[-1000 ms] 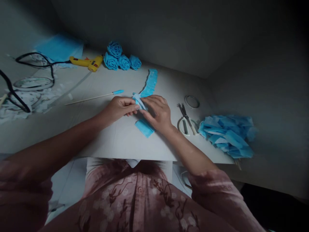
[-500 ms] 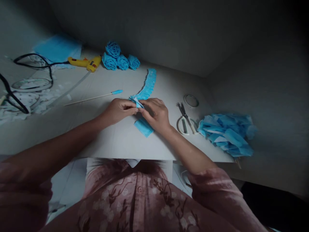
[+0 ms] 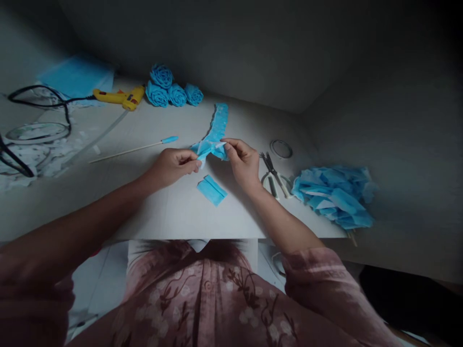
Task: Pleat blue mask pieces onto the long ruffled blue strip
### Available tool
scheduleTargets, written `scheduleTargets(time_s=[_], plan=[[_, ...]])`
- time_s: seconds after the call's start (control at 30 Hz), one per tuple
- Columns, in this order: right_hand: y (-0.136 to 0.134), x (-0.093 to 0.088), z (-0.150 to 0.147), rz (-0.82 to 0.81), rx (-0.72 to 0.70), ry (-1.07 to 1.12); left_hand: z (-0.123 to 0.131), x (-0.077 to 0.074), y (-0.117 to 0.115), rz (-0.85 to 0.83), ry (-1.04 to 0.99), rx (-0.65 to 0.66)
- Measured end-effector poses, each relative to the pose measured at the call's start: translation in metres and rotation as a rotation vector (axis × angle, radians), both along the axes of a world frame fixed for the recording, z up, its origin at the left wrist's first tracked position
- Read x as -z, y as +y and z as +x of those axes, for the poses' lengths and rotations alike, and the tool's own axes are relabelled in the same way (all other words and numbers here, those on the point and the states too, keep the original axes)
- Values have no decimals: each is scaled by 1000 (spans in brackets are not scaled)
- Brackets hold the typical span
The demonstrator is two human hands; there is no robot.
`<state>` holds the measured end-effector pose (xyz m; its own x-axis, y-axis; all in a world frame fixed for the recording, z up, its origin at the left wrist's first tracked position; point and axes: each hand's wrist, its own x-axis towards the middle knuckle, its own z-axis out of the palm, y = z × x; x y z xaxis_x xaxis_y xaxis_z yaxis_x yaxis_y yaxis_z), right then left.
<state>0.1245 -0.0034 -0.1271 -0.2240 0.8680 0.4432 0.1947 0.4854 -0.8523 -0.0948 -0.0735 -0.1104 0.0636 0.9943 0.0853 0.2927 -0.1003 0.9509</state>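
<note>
My left hand (image 3: pixel 178 164) pinches one end of a small blue-and-white fabric piece (image 3: pixel 207 147). The other end is pinched between the thumb and finger of my right hand (image 3: pixel 244 161). Behind that piece a pleated blue fabric strip (image 3: pixel 219 123) curves away up the table; whether the two are joined I cannot tell. A folded blue rectangle (image 3: pixel 212 190) lies on the table just below my hands. Left of them rests a thin stick (image 3: pixel 130 153) with a blue wrapped tip (image 3: pixel 170 140).
At the back are several blue fabric roses (image 3: pixel 177 94) and a yellow glue gun (image 3: pixel 117 98) with a black cord. Scissors (image 3: pixel 276 177), a tape roll (image 3: pixel 281 149) and a blue fabric bunch (image 3: pixel 333 195) lie right. White scraps (image 3: pixel 39 154) and blue sheets (image 3: pixel 77 77) lie left.
My hands have moved apart, spreading the fabric piece between them. The folded rectangle is now fully visible. The whole view has shifted slightly.
</note>
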Motion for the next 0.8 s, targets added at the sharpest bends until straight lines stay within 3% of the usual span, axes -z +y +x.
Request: scheduleTargets(time_s=[0.5,0.7,0.8], plan=[[19,-5,18,255,108,-265,-4,-15,0,-113,-219,13],[33,-5,25,40,56,-92,-8,-23,0,-133,-331,66],[34,-3,22,-64,7,17,-11,-23,2,-170,-207,134]])
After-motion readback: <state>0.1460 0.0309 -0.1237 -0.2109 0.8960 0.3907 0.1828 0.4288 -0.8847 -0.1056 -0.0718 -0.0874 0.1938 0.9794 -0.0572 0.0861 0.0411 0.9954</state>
